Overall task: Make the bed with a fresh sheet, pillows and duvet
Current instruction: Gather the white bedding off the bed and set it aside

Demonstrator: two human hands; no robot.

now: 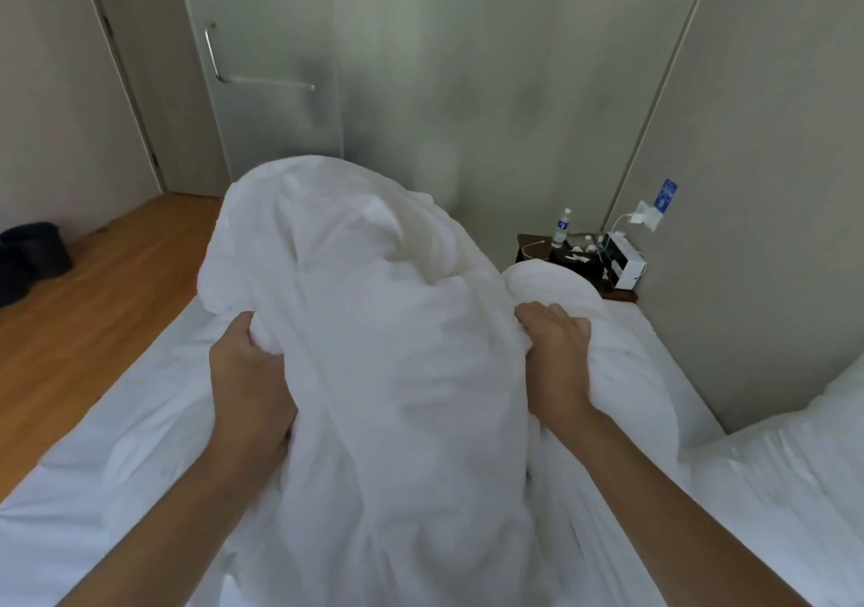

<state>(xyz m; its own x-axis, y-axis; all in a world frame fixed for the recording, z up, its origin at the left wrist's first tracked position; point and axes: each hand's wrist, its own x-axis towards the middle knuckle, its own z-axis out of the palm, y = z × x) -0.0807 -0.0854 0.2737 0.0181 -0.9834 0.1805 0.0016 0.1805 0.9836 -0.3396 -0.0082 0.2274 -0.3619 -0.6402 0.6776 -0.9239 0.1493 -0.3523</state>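
- We see left hand [250, 372] and right hand [554, 349] each clenching white duvet [369, 326], bunched upright over sheet [107, 457].
- Bed's right edge meets wall [757, 185]; wood floor [93, 307] open left.

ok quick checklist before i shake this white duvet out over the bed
1. Left hand grips the bunched white fabric duvet: ok.
2. Right hand grips its other side: ok.
3. White fitted sheet on the mattress looks flat: ok.
4. Duvet corners found: cannot tell, it is all bunched.
5. Clear plastic water bottle on the dark wooden bedside table close behind the duvet: not ok, could be knocked.
6. Pillows in place: cannot tell.
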